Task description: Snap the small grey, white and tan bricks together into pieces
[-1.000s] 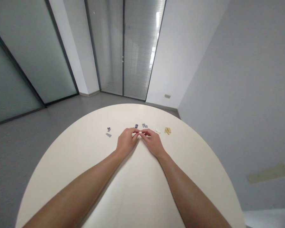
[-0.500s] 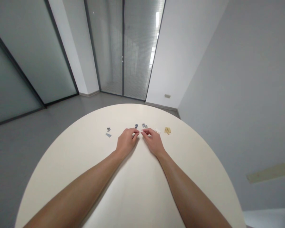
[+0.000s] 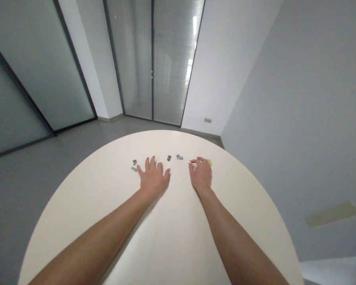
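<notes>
My left hand (image 3: 153,177) lies palm down on the table with its fingers spread, holding nothing. Beside its thumb tip is a small pale bit, too tiny to name. Close to its little finger lies a flat grey piece (image 3: 134,169), with a few small dark grey pieces (image 3: 134,162) just beyond. My right hand (image 3: 201,174) is bent over small white pieces (image 3: 194,164), its thumb and fingertips apart around them; the hand partly hides them. Yellow pieces (image 3: 209,162) show behind its fingers, mostly covered.
Between the hands, farther out, lie dark blue-grey pieces (image 3: 169,158) and several grey strips (image 3: 179,157). All rest on a round cream table (image 3: 166,237). Past its far edge stand a glass partition (image 3: 166,79) and a white wall (image 3: 225,59).
My hands, pinched together around a small white piece before, have separated. The left moved left and spread its fingers; the right moved right to the white pieces.
</notes>
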A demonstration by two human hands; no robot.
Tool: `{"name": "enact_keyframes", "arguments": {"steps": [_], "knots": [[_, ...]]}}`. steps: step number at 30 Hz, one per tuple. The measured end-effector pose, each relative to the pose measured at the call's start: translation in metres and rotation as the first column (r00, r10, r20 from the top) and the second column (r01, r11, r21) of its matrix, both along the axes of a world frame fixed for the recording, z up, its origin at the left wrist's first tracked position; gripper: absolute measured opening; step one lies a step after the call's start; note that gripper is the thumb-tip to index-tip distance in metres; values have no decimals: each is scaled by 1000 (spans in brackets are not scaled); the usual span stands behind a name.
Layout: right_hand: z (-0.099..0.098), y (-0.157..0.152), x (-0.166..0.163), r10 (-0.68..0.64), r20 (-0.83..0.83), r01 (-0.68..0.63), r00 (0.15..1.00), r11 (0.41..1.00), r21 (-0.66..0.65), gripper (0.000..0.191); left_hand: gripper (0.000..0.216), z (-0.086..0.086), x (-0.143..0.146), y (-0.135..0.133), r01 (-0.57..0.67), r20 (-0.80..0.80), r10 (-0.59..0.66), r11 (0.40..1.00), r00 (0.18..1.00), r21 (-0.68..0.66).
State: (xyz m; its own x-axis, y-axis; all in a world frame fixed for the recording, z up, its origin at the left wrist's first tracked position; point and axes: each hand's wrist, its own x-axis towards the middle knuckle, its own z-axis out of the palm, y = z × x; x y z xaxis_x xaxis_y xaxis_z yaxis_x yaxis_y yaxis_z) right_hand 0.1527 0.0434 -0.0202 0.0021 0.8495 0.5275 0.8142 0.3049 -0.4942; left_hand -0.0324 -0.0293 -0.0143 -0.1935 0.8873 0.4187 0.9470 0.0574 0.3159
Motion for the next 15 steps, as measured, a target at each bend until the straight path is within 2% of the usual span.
{"name": "enact_keyframes", "arguments": {"steps": [8, 15], "knots": [[-6, 3, 3, -53, -12, 53, 999, 999, 3, 19, 36, 2, 1, -2, 7, 33, -5, 999, 999, -53], [-7, 7, 5, -63, 12, 64, 998, 997, -36, 18, 28, 8, 11, -5, 123, 76, -120, 992, 990, -38]]}}
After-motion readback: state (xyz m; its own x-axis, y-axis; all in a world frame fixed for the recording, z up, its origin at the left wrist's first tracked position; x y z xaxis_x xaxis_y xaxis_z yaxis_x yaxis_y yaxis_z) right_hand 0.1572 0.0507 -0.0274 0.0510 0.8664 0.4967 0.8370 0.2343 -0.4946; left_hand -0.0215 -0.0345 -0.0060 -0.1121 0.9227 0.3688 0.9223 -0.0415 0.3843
